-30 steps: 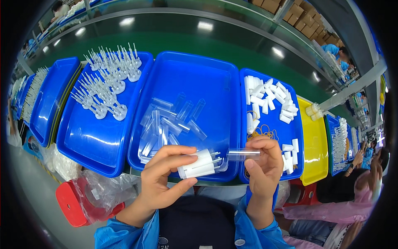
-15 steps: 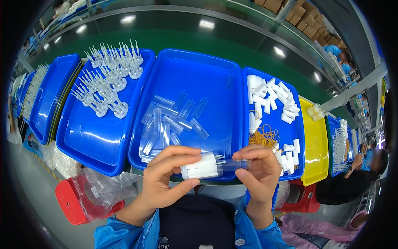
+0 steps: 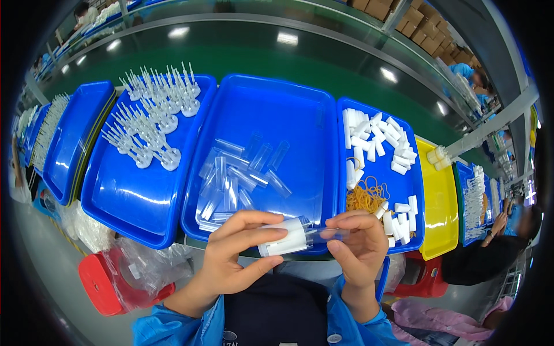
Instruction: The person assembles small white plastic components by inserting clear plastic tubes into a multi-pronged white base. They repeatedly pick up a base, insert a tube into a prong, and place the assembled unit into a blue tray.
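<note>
My left hand (image 3: 234,254) is closed around a bundle of white cylindrical pieces (image 3: 290,237) with clear plastic about them, held in front of my chest. From the other side, my right hand (image 3: 362,247) pinches a clear plastic tube (image 3: 324,234) between thumb and fingers. The tube's left end meets the bundle's right end; whether it is inside or only touching, I cannot tell. Just beyond my hands, a blue tray (image 3: 271,98) holds several loose clear tubes (image 3: 231,173). In the blue tray at right lie white pieces (image 3: 378,135) and tan rubber bands (image 3: 366,196).
Spiky white plastic parts (image 3: 153,115) stand in the left blue tray (image 3: 124,202). A yellow tray (image 3: 437,207) with a small pale bundle (image 3: 438,157) sits farther right. Red stools (image 3: 107,282) are below, and a green conveyor (image 3: 248,46) runs behind. Another person's hand (image 3: 497,224) is at far right.
The bundle has turned in my left hand and shifted slightly right, showing a smoother white side. My right hand still pinches the clear tube at its end. The view has tilted a little.
</note>
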Available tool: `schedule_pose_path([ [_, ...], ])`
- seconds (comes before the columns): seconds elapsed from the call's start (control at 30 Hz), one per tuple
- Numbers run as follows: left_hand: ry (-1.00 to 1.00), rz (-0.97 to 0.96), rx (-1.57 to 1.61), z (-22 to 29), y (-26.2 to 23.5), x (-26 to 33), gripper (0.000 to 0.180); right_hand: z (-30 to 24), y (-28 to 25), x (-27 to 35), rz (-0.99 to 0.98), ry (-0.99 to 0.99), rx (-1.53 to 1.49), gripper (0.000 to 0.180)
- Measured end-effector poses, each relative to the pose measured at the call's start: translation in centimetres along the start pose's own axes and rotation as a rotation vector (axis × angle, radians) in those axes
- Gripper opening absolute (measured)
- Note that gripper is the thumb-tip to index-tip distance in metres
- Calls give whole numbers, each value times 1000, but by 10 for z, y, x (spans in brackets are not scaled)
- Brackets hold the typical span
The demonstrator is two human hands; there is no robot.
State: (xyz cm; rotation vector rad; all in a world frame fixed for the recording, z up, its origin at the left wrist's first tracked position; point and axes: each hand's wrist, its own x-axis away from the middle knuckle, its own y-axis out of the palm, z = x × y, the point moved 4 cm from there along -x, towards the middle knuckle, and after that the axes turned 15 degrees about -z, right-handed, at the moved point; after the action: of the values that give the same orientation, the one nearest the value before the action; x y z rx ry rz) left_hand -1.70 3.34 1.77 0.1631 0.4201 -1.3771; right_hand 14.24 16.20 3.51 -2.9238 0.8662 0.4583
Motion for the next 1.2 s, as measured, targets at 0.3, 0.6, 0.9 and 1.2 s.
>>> schedule_pose_path([
  [0.3, 23, -27, -77, 1, 0, -2, 33, 5, -6, -2, -81, 11, -10, 30],
  [0.6, 37, -14, -112, 1, 10, -8, 38, 5, -9, 4, -9, -110, 106, 31],
  [0.9, 66, -55, -202, 0, 13, -8, 36, 10, -15, 1, -74, 64, -64, 31],
  [1.2, -16, -20, -201, 0, 16, -8, 36, 1, -14, 1, -79, -173, 350, 28],
])
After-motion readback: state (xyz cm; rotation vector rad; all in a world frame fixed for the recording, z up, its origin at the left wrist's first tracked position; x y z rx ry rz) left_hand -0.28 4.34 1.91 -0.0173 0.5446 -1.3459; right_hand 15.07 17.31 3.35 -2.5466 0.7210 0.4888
